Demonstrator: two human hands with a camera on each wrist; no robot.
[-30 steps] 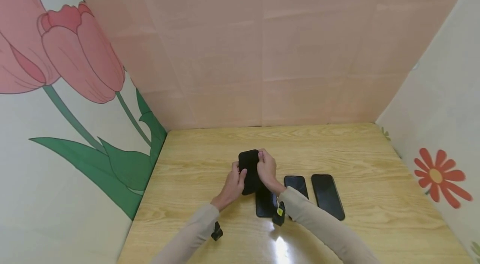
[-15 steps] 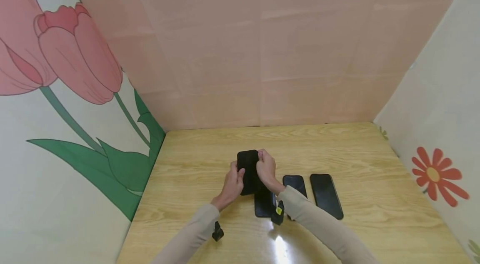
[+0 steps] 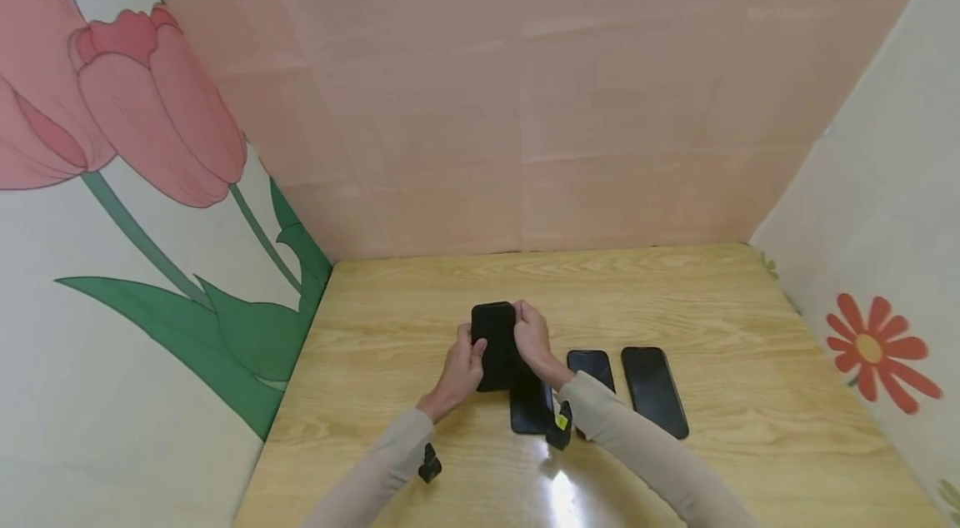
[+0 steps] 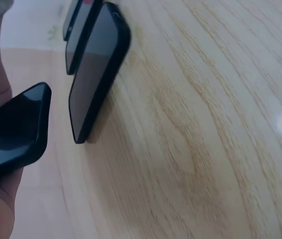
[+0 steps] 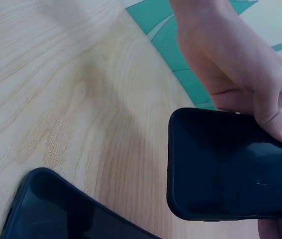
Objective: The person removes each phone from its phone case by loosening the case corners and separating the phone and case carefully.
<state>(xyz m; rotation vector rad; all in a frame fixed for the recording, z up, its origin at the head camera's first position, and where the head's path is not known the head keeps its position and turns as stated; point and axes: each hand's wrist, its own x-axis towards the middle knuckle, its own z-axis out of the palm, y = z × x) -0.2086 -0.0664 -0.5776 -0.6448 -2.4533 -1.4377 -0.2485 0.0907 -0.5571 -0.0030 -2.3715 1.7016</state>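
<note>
A black phone [image 3: 493,349] with a raised dark rim is held over the table between both hands, its dark glossy face showing in the right wrist view. My left hand [image 3: 459,370] grips its left edge, thumb lying over the face. At the upper right corner, my right hand [image 3: 532,341] holds the other side with curled fingers; part of its grip is hidden. Just below the held phone, a second phone [image 3: 527,411] lies on the table, partly covered by it. In the left wrist view the held phone [image 4: 14,129] stands apart from this lying phone [image 4: 98,69].
Two more phones lie to the right: one [image 3: 592,366] partly hidden behind the right sleeve, the other [image 3: 655,392] farther right. The wooden table [image 3: 390,311] meets a pink back wall [image 3: 450,203]. Flower-printed walls flank it. A small black wrist device [image 3: 558,428] hangs under the right forearm.
The held phone has shifted very slightly left and down, its tilt a little different. Both hands keep their hold, and the phones on the table stay in place.
</note>
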